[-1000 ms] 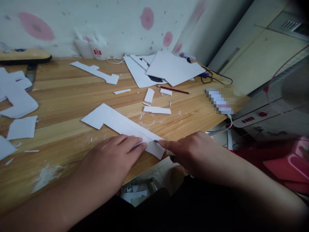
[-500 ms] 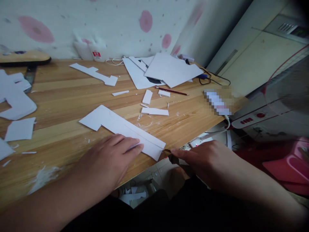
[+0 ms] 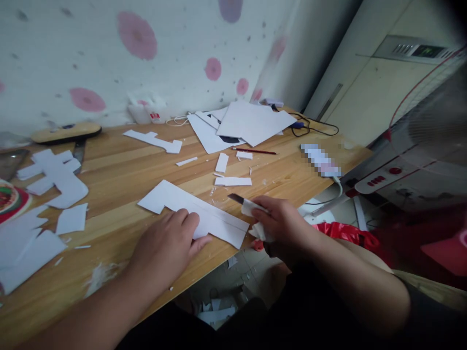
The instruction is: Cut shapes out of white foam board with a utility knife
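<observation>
Near the table's front edge lies a white foam board piece point(image 3: 215, 214), long and stepped at its left end, with a thin dark line drawn along it. My left hand point(image 3: 166, 243) grips its near edge, fingers curled over the top and thumb against the side. A dark knife blade point(image 3: 236, 198), its grip wrapped in white paper or tissue, sticks out of my right hand point(image 3: 284, 221). That hand is closed around the wrapped part, just right of the board. The blade points left, raised over the table and apart from the board.
Foam offcuts point(image 3: 233, 181) and a red pencil point(image 3: 255, 151) lie behind the board. Larger white sheets point(image 3: 255, 121) are stacked at the back. Cut pieces point(image 3: 65, 180) cover the left side. A pixelated white object point(image 3: 321, 160) with a cable sits right; a fan point(image 3: 434, 112) stands beyond.
My right hand has lifted the knife from the board's right end, turning so the blade points up and left. My left fingers have curled in from lying flat. The view has shifted.
</observation>
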`<state>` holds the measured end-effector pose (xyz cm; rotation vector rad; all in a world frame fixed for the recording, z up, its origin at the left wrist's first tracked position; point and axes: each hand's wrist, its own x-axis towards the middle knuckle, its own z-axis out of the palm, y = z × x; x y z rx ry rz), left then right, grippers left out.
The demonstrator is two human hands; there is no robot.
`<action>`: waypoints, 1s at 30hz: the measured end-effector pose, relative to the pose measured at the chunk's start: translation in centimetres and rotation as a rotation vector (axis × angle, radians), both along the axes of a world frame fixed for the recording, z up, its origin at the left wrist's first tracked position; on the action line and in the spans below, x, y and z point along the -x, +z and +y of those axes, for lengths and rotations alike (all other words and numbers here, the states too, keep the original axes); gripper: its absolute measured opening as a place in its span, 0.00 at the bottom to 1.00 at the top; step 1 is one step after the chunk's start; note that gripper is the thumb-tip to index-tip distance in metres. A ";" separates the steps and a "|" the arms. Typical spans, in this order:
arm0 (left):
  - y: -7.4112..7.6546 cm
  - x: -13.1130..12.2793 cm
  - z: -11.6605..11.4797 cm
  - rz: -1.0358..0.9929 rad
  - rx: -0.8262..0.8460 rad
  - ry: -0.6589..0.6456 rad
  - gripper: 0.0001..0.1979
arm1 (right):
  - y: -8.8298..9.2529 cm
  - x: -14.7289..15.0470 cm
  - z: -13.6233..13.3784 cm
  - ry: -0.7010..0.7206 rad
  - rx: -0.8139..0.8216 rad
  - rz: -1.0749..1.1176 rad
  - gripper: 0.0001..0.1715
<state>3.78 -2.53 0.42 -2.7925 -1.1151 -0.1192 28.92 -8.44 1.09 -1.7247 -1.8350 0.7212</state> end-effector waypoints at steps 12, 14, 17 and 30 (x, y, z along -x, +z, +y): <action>0.8 0.8 0.4 -0.537 0.143 0.063 0.07 | -1.0 4.9 2.4 0.004 -0.041 0.112 0.07; 0.7 1.0 0.8 -0.682 0.181 0.062 0.07 | -1.4 5.4 2.9 0.007 -0.098 0.301 0.07; 0.8 1.1 1.2 -1.008 0.434 0.131 0.11 | -1.2 6.3 3.3 0.009 -0.166 0.606 0.09; 1.4 0.9 0.0 -1.536 1.588 0.226 0.10 | -0.2 7.9 3.4 0.124 -0.145 0.980 0.14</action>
